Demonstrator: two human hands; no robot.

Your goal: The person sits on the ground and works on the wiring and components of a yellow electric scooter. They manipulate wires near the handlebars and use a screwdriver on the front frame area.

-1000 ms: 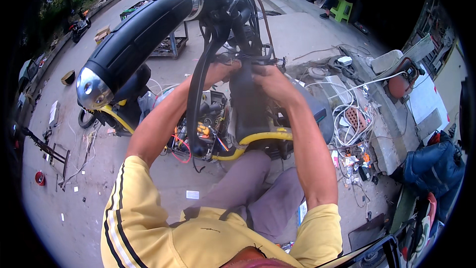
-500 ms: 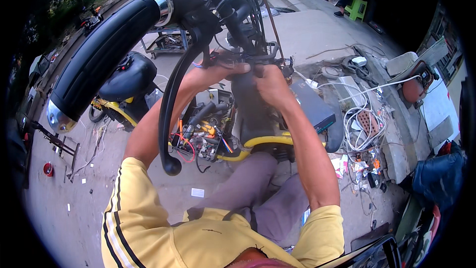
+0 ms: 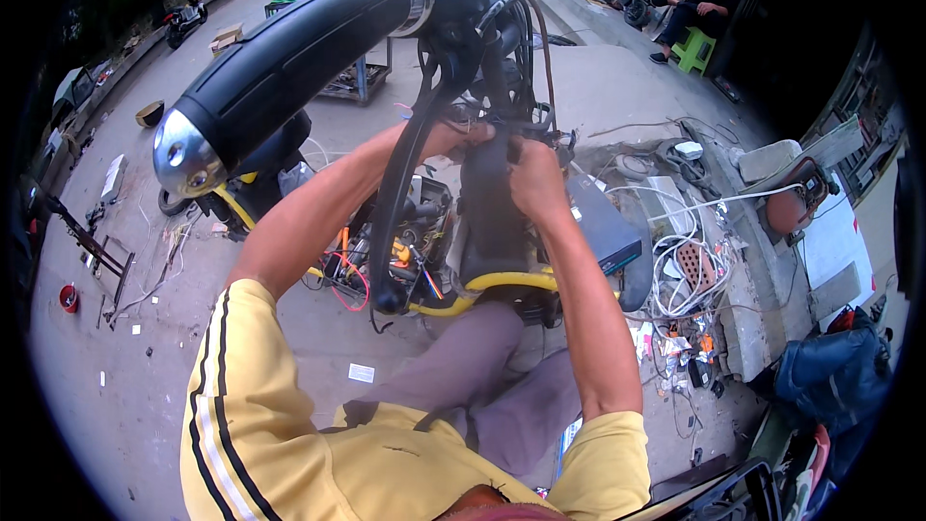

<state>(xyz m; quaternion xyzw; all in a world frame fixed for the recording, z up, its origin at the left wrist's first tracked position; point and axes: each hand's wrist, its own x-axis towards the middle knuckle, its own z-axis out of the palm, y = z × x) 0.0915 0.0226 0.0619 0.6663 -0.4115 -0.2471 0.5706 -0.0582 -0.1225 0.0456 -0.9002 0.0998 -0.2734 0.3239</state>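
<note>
My left hand (image 3: 461, 138) is curled in at the steering column of a two-wheeler, thumb forward, below the handlebar grip (image 3: 299, 43) and its cables. Close beside it, my right hand (image 3: 536, 176) is closed, its thumb pressed toward the fingers at the same spot. What either hand pinches is too small and blurred to make out. The black brake lever (image 3: 403, 174) hangs across my left forearm. Below the hands runs a dark body panel (image 3: 490, 207) with a yellow frame tube (image 3: 511, 280) under it. Left of it, wires and orange connectors (image 3: 400, 251) lie exposed.
To the right are a dark box (image 3: 603, 222), coiled white cable (image 3: 675, 270), a brick (image 3: 694, 268) and scattered litter. Another person sits on a green stool (image 3: 692, 50) at the back right. A metal cart (image 3: 357, 82) stands beyond the grip; a red cup (image 3: 68, 299) is at far left.
In the picture, the handlebar grip and lever have shifted right and down, and more of the far ground shows. Both hands stay together at the column, with little visible change in their hold.
</note>
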